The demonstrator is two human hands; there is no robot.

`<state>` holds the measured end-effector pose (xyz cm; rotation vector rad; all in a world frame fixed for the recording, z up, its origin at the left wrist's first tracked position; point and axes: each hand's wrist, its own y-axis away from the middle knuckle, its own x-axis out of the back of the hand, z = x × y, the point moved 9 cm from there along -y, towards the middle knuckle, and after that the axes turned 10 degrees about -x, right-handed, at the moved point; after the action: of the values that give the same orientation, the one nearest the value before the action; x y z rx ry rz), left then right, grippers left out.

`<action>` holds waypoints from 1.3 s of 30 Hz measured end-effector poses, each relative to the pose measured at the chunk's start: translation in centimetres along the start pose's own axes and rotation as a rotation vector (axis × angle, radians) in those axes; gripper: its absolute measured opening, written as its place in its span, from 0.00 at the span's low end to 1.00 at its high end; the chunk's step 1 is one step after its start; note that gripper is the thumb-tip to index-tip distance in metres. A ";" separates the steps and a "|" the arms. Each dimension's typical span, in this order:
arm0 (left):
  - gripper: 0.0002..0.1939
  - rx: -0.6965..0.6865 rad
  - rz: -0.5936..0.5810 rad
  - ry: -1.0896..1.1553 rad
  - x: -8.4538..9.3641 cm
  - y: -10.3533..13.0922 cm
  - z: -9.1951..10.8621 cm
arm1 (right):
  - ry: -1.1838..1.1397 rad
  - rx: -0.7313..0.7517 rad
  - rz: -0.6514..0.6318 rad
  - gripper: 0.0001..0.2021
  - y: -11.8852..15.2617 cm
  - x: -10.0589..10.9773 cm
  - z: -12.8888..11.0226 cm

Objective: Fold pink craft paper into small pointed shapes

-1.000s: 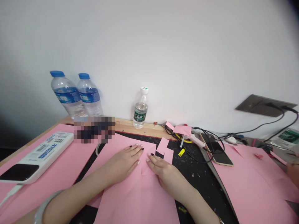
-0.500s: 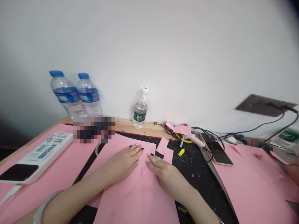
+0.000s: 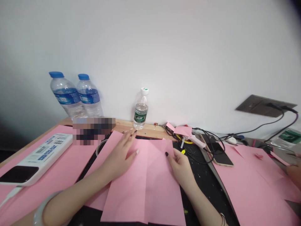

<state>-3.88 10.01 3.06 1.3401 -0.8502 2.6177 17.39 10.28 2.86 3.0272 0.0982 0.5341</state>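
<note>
A pink sheet of paper (image 3: 131, 194) lies in front of me with a crease running down its middle. My left hand (image 3: 121, 157) rests on its upper left part, palm down, fingers stretched out and thumb apart. At the upper right edge, my right hand (image 3: 180, 164) pinches the sheet, thumb on top and the other fingers curled beneath. More pink paper (image 3: 94, 191) shows under the sheet on the left. The black mat (image 3: 199, 179) lies below, partly covered.
Two blue-capped bottles (image 3: 67, 95) and a small water bottle (image 3: 140, 113) stand by the wall. A white power bank (image 3: 39, 160) is left. On the right are a glue gun (image 3: 196, 141), tangled cables, a phone (image 3: 217, 150), more pink sheets (image 3: 254, 185) and another person's hand (image 3: 295, 171).
The right hand has moved right and taken the sheet's edge; the left has slid slightly left and up. The sheet now lies more opened out, covering the small pink pieces.
</note>
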 end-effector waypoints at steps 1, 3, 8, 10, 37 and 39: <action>0.34 0.057 0.061 0.074 0.5 0.0 -0.4 | -0.109 -0.058 0.005 0.13 -0.3 0.3 0.5; 0.38 0.177 0.140 0.300 0.9 0.1 -1.2 | -0.300 -0.148 0.028 0.15 -0.5 1.0 1.3; 0.33 0.357 -0.024 0.999 -1.9 0.3 -0.3 | -0.499 -0.247 0.117 0.15 -0.2 2.0 1.6; 0.28 0.353 -0.074 1.119 -2.4 0.4 0.4 | -0.496 -0.251 0.118 0.17 -0.1 2.0 1.6; 0.29 0.240 -0.227 1.264 -2.7 0.3 3.7 | -0.250 -0.209 -0.297 0.12 0.7 -4.6 1.9; 0.30 0.233 -0.225 1.181 -2.7 0.3 3.4 | -0.282 -0.252 -0.344 0.14 1.0 -5.1 1.9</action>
<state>0.17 8.46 2.45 -0.2258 -0.1795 2.6633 13.35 8.80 -0.56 2.7181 0.4830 0.0812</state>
